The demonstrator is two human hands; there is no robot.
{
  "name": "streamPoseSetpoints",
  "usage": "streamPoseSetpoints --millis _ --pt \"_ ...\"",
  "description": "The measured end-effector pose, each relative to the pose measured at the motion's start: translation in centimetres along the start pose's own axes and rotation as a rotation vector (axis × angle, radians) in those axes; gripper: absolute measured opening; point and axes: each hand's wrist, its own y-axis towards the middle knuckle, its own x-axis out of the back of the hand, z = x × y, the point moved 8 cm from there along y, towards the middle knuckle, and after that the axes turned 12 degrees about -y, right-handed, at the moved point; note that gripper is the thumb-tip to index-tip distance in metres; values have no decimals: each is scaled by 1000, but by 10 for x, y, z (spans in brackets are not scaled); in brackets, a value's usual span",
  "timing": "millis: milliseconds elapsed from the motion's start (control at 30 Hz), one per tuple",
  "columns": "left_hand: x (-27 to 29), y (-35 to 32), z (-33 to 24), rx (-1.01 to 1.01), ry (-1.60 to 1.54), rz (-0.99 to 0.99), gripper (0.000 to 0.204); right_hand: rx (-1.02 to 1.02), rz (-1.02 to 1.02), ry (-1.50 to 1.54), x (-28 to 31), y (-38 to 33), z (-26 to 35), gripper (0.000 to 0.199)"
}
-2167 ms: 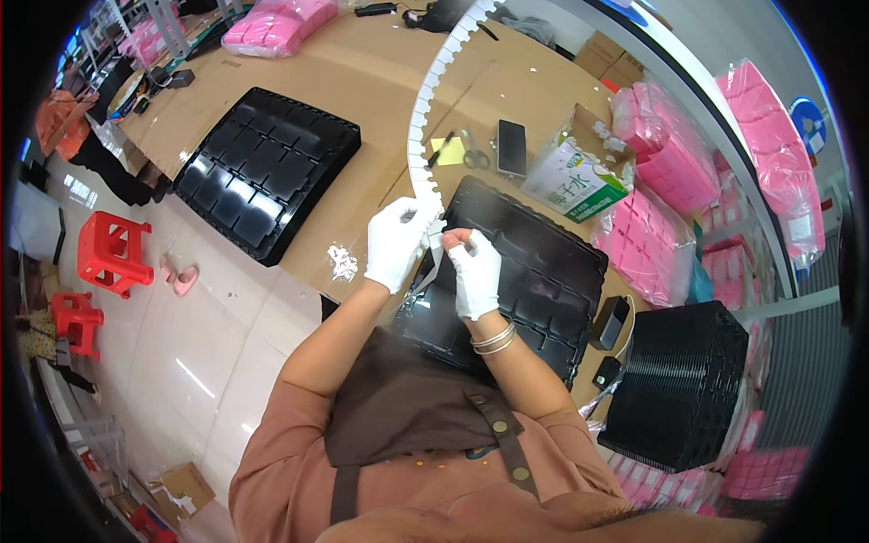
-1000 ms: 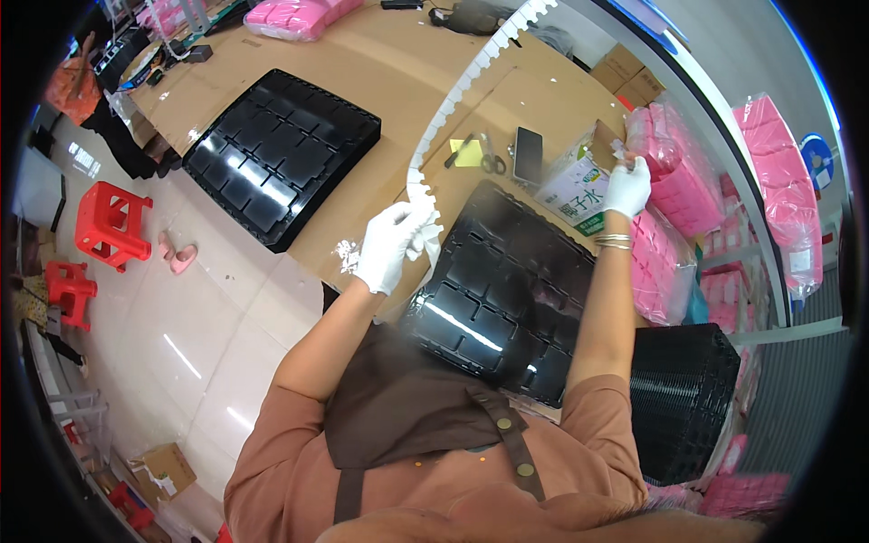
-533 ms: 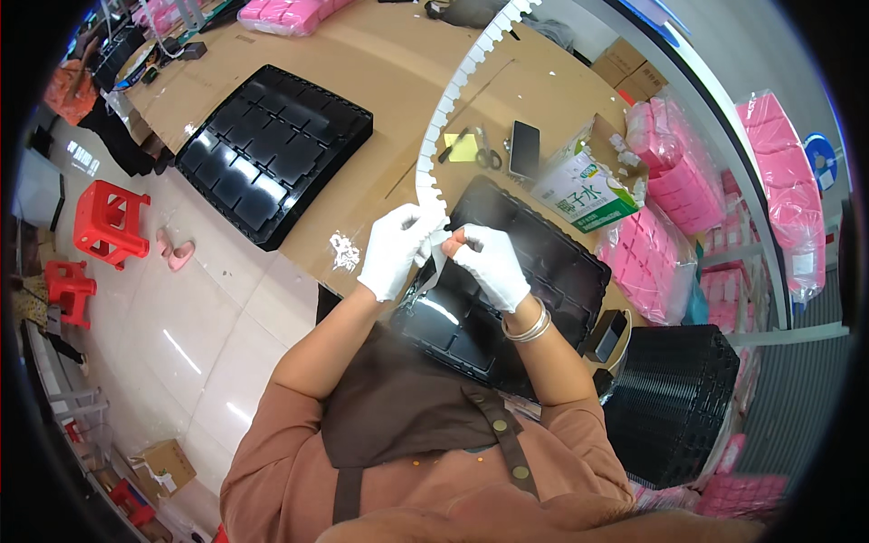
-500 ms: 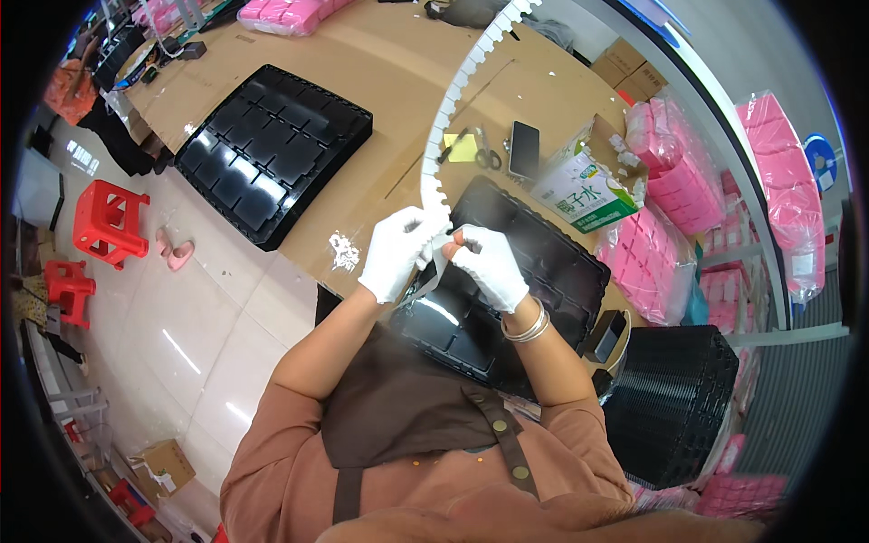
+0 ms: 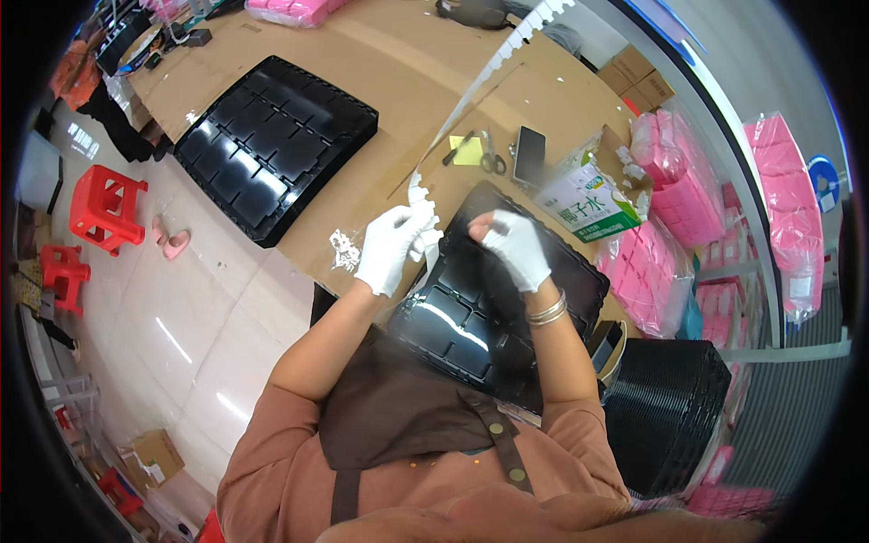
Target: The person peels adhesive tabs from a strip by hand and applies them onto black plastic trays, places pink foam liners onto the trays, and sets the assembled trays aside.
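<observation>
My left hand, in a white glove, is closed on a long white strip with a notched edge. The strip rises from the fingers in a curve toward the far side, and a short tail hangs below the hand. Over the black plastic tray in front of me is my right hand, gloved with bare fingertips. Its fingers are bent together, slightly blurred, and I cannot make out anything between them. That tray has a grid of shallow compartments and lies partly beneath both forearms.
Another black tray lies at the far left of the table. White scraps, a yellow note, scissors, a phone and an open carton sit around. Stacked black trays and pink wrapped packs stand right.
My right hand has moved right, away from my left hand and the strip. The strip has swung into a flatter, straighter line toward the far right. My left hand stays closed on it.
</observation>
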Motion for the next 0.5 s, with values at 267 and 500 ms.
streamPoseSetpoints --millis 267,500 --pt "-7 -10 -2 -68 56 34 23 34 105 66 -55 -14 -9 23" --pt "8 6 12 31 -40 -35 26 4 34 280 -45 -30 3 13"
